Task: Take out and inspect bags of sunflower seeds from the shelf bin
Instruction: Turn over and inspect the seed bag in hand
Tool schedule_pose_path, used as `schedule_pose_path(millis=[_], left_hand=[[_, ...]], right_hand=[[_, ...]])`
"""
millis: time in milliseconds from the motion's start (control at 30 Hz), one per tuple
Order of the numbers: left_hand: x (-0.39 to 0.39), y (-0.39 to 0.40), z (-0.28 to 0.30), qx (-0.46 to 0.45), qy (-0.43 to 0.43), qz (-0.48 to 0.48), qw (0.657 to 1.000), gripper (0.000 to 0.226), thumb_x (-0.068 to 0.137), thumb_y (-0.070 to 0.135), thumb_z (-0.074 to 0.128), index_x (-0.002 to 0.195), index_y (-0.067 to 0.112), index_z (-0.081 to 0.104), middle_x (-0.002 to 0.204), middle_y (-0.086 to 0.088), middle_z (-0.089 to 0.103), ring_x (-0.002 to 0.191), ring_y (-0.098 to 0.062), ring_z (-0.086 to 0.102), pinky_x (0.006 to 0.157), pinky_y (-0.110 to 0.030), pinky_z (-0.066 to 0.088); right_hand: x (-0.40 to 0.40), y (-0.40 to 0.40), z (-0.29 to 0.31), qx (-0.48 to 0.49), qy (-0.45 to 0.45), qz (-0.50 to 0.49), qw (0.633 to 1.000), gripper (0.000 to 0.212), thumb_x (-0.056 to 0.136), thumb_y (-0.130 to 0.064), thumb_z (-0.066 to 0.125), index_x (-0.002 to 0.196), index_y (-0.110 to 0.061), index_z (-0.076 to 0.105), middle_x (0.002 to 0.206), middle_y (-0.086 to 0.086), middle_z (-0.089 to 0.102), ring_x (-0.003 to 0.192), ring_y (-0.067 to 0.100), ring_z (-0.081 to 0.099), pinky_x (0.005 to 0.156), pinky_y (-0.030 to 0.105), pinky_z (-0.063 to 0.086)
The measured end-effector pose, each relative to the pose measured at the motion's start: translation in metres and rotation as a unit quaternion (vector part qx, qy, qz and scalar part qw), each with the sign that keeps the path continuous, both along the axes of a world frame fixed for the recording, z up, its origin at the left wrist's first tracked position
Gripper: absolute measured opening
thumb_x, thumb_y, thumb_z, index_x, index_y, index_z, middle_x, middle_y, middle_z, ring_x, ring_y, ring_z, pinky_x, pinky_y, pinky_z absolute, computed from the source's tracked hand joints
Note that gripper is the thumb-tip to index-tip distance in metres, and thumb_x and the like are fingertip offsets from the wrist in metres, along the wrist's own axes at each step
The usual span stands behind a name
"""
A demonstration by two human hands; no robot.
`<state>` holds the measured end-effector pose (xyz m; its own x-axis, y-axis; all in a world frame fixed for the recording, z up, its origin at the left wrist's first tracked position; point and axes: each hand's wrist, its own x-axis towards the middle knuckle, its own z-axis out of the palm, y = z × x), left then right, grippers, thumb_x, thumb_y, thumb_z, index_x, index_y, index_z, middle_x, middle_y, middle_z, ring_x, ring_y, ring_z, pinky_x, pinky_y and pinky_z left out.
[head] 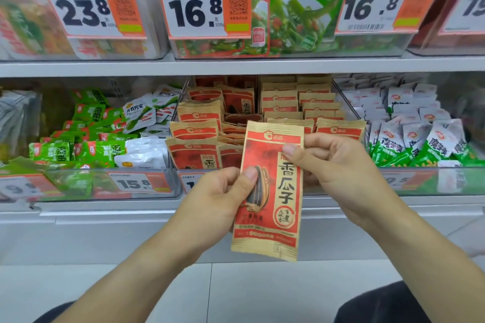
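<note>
Grey retail shelving (236, 67) fills the view, with two tiers of clear plastic bins; all positions below are given relative to the sunflower seed bin (262, 113) at the centre of the lower tier. That bin holds rows of tan-and-red sunflower seed packets (195, 130), most standing upright with their top edges showing.

Left of the sunflower seed bin, an adjoining bin holds loose green snack packets (89, 139) mixed with white-and-silver ones. Right of it, another bin holds white-and-green packets (420, 144). Above it, on the upper tier, orange-and-white price tags (196, 5) reading 23.8, 16.8 and 16.8 hang on the bin fronts, with large green bags (301, 5) behind them. A smaller price tag (136, 183) reading 15.8 is fixed to the front of the left-hand bin.

In front of the sunflower seed bin, and clear of it, one sunflower seed bag (270, 191) is held upright with its printed face toward the camera. The left hand (223, 191) pinches the bag's left edge at mid-height, thumb on the front face. The right hand (330, 157) pinches the bag's upper right edge, thumb on the front, fingers curled behind.
</note>
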<state>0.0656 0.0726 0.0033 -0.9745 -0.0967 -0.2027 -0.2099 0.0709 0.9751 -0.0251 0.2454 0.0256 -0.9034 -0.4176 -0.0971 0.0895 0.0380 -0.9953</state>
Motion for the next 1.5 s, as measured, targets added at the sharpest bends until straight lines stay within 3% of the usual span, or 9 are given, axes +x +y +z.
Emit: schedule_pose_path(millis=[200,433,733,833,900,1000,1100,1233,1500], left_hand=[[-0.003,-0.001,-0.004,0.037,0.063,0.073,0.995,0.046,0.092,0.042,0.048,0.107,0.004,0.07,0.093,-0.009,0.079,0.084,-0.024,0.077,0.074,-0.033,0.063],[-0.005,-0.002,-0.004,0.039,0.08,0.097,0.991,0.048,0.089,0.045,0.049,0.105,0.004,0.07,0.091,-0.009,0.079,0.083,-0.023,0.077,0.072,-0.032,0.063],[-0.003,0.003,0.001,-0.043,0.179,0.154,0.971,0.029,0.096,0.047,0.058,0.104,0.021,0.068,0.096,0.001,0.078,0.089,-0.018,0.075,0.078,-0.041,0.061],[0.0,0.005,0.004,-0.048,0.219,0.166,0.96,0.028,0.095,0.048,0.056,0.1,0.022,0.065,0.089,0.007,0.076,0.08,-0.008,0.072,0.066,-0.024,0.057],[0.002,0.006,0.006,-0.022,0.22,0.163,0.962,0.035,0.097,0.05,0.054,0.098,0.016,0.065,0.084,0.004,0.075,0.074,-0.006,0.069,0.063,-0.019,0.053],[0.003,0.007,0.003,-0.015,0.205,0.153,0.967,0.044,0.099,0.056,0.045,0.097,0.02,0.069,0.091,-0.005,0.076,0.082,-0.019,0.072,0.073,-0.029,0.056],[0.003,0.006,0.001,-0.059,0.22,0.153,0.962,0.036,0.093,0.058,0.049,0.084,0.026,0.063,0.074,0.002,0.07,0.067,-0.016,0.065,0.064,-0.031,0.051],[0.006,0.007,0.0,-0.11,0.248,0.094,0.958,0.035,0.087,0.056,0.051,0.077,0.022,0.051,0.057,-0.001,0.061,0.047,-0.016,0.055,0.048,-0.032,0.043],[0.007,0.005,-0.002,-0.14,0.249,0.022,0.958,0.036,0.101,0.043,0.041,0.079,0.016,0.05,0.066,-0.01,0.056,0.058,-0.032,0.053,0.051,-0.037,0.043]], right_hand=[[0.0,0.008,0.008,0.088,0.016,0.184,0.979,0.049,0.077,-0.019,0.078,0.123,-0.016,0.061,0.098,0.011,0.079,0.086,0.03,0.078,0.071,0.035,0.064],[-0.002,0.011,0.009,0.116,0.047,0.24,0.963,0.075,0.068,-0.012,0.085,0.134,-0.025,0.051,0.111,0.009,0.076,0.085,0.035,0.077,0.076,0.049,0.064],[-0.002,0.011,0.004,0.125,0.106,0.203,0.965,0.066,0.075,-0.017,0.084,0.132,-0.028,0.055,0.111,0.003,0.075,0.09,0.026,0.076,0.08,0.045,0.064],[-0.001,0.01,0.003,0.065,0.094,0.125,0.986,0.063,0.071,-0.025,0.082,0.128,-0.024,0.055,0.106,0.004,0.072,0.09,0.027,0.076,0.075,0.05,0.064],[0.001,0.007,0.003,0.052,0.094,0.111,0.988,0.049,0.078,-0.017,0.08,0.122,-0.019,0.058,0.105,0.007,0.071,0.088,0.032,0.075,0.071,0.052,0.064],[0.01,-0.001,-0.004,0.073,0.072,0.14,0.985,0.03,0.091,-0.001,0.069,0.117,-0.013,0.061,0.106,0.013,0.07,0.088,0.034,0.074,0.068,0.049,0.064],[0.017,-0.007,-0.007,0.072,0.059,0.166,0.982,0.025,0.097,-0.017,0.064,0.121,-0.015,0.061,0.103,0.01,0.074,0.089,0.026,0.075,0.07,0.049,0.064],[0.025,-0.01,-0.006,0.047,0.048,0.22,0.973,0.049,0.1,-0.053,0.047,0.117,-0.011,0.065,0.094,0.009,0.077,0.09,0.029,0.075,0.075,0.058,0.061],[0.031,-0.015,-0.005,0.065,0.093,0.213,0.97,0.052,0.101,-0.058,0.035,0.092,-0.02,0.069,0.084,0.005,0.077,0.082,0.022,0.075,0.072,0.052,0.059]])
